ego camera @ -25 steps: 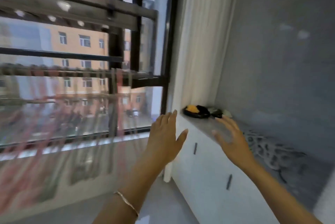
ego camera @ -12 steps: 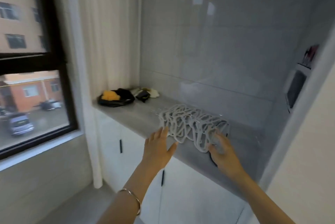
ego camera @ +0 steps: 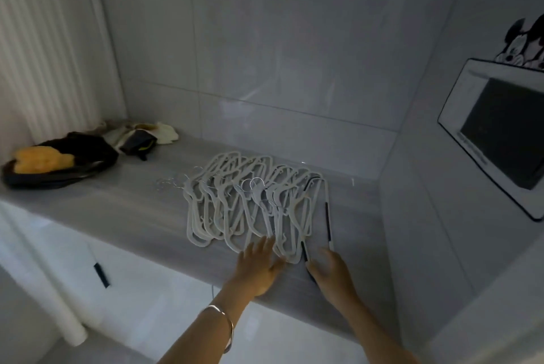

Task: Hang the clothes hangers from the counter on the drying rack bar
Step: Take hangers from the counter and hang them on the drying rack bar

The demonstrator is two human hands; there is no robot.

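Both hands are down at the near edge of the grey counter (ego camera: 123,210). The left hand (ego camera: 259,269) is spread flat, fingers splayed and palm down, with nothing in it; its fingertips (ego camera: 266,243) reach the near ends of the pile of white hangers (ego camera: 250,201) just beyond them. A thin bracelet (ego camera: 223,325) circles that wrist. The right hand (ego camera: 331,271) sits just beside it, loosely open and a little blurred, its thumb side against the lower end of a hanger with dark grip strips (ego camera: 326,216) at the pile's right edge; I cannot tell whether it has actually taken hold. The hangers lie overlapped, fanned away from both hands, metal hooks (ego camera: 255,182) toward the tiled wall (ego camera: 279,54). Far off beyond the left hand, a dark bag with something yellow (ego camera: 56,162) lies by the curtain (ego camera: 44,39).
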